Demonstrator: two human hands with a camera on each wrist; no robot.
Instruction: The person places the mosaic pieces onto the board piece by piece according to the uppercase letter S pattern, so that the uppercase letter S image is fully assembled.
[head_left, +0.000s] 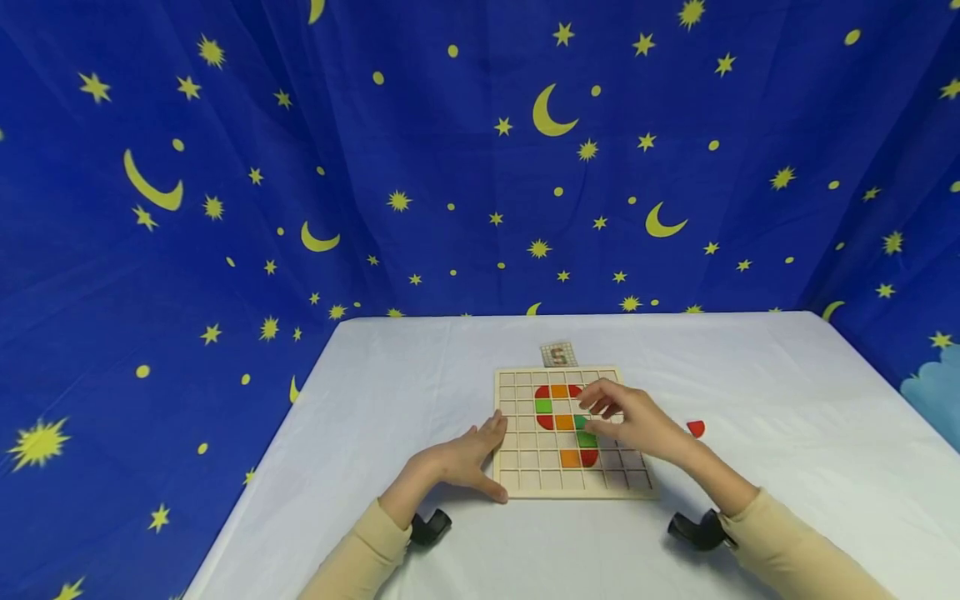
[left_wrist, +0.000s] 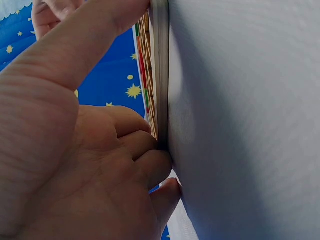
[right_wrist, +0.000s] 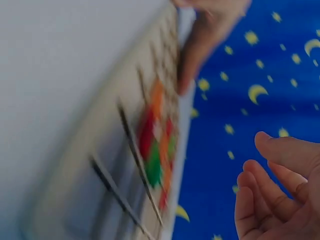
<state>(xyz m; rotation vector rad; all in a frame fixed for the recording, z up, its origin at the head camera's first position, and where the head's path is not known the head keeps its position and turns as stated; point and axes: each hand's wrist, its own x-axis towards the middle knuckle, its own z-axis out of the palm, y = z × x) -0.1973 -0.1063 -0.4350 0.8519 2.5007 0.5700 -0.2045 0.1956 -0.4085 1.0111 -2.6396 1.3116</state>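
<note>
A light wooden grid board lies on the table, with red, orange and green pieces set in its cells, among them an orange piece and a light green square. My left hand rests against the board's left edge, thumb and fingers spread apart; the left wrist view shows its fingertips touching the board's side. Over the right part of the pattern hovers my right hand, fingers loosely bent. In the right wrist view nothing sits between the right hand's fingers. It covers some cells in the head view.
A loose red rounded piece lies on the white tablecloth right of the board. Behind the board's far edge is a small card with a gridded pattern. A blue curtain with yellow stars and moons hangs behind the table.
</note>
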